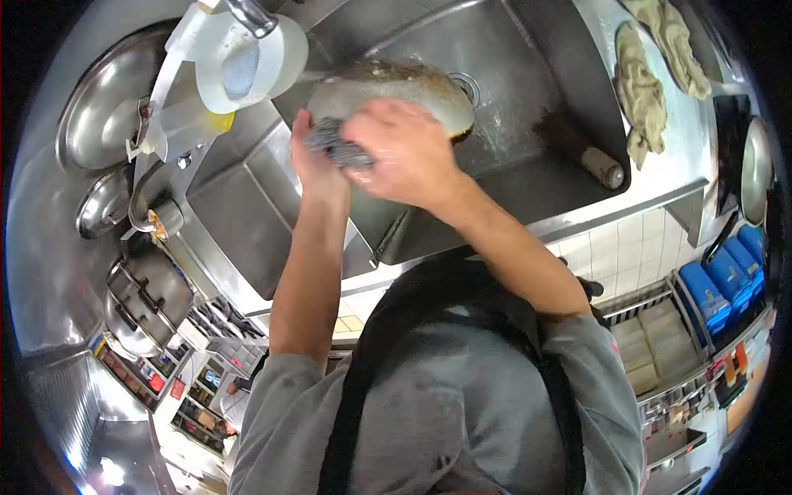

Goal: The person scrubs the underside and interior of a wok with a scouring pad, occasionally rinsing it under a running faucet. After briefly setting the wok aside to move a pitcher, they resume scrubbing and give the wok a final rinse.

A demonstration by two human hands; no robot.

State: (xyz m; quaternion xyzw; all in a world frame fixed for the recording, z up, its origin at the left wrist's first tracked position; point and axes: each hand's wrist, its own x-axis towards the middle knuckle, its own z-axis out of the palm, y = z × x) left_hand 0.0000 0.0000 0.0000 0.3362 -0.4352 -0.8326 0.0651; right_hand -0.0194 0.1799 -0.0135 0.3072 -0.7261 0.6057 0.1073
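Note:
A grey steel wool scrubber (337,142) is squeezed between my two hands over the sink (528,74). My left hand (312,161) is closed around its left side, thumb pointing up. From the right, my right hand (404,153) presses on the same scrubber, its wet fingers slightly blurred. Just behind the hands, a large rounded grey metal vessel (388,89) lies in the basin, with brown scorched marks along its far and right edges. My right hand overlaps the vessel's near side in this view.
A dark-bristled brush (601,167) rests at the basin's right side, by the drain (466,87). Crumpled cloths (642,95) lie on the right ledge. A white tub (252,62) sits upper left, under the faucet (252,16). Left is a second basin (247,206).

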